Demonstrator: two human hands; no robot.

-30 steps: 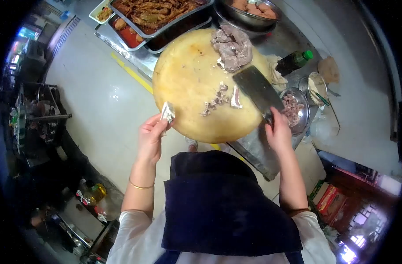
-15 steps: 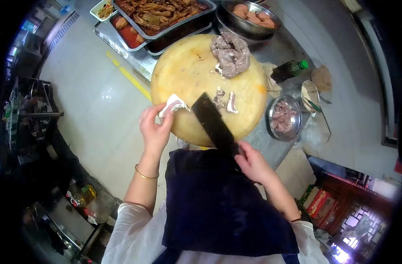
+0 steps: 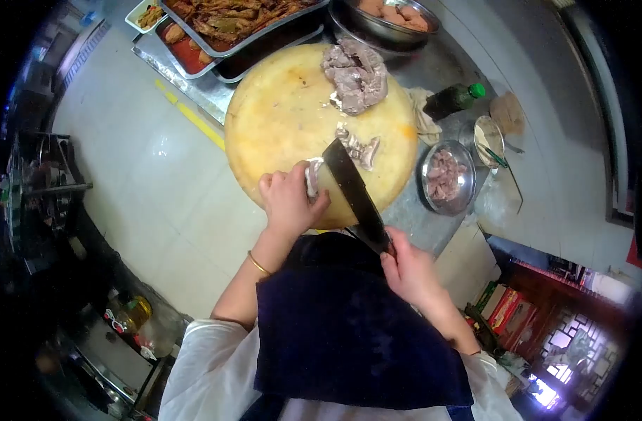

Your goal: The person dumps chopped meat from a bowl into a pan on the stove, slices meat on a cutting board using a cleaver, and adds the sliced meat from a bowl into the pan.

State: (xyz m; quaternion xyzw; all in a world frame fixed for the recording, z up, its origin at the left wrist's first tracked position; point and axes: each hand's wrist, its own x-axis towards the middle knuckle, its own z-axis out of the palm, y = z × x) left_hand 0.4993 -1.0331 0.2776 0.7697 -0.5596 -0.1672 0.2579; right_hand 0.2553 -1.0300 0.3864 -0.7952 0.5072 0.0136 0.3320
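Observation:
My right hand (image 3: 410, 270) is wrapped round the handle of a cleaver (image 3: 352, 188), whose dark blade stands over the near half of a round chopping board (image 3: 279, 105). Left of the blade, my left hand (image 3: 293, 201) is closed on a piece of meat (image 3: 314, 175) with a white edge, holding it on the board. Small cut pieces of meat (image 3: 366, 153) lie just beyond the blade. A larger chunk of greyish cooked meat (image 3: 357, 76) rests at the board's far right.
Behind the board are a tray of brown braised food (image 3: 243, 21) and a steel bowl (image 3: 398, 31). To the right stand a green-capped bottle (image 3: 451, 100), a steel bowl of meat pieces (image 3: 447, 179) and a container (image 3: 486, 140) with a green-handled utensil.
My left hand has moved right, bringing its meat piece onto the board beside the blade. The cleaver has turned more edge-on, and the cut pieces beyond it now lie closer together.

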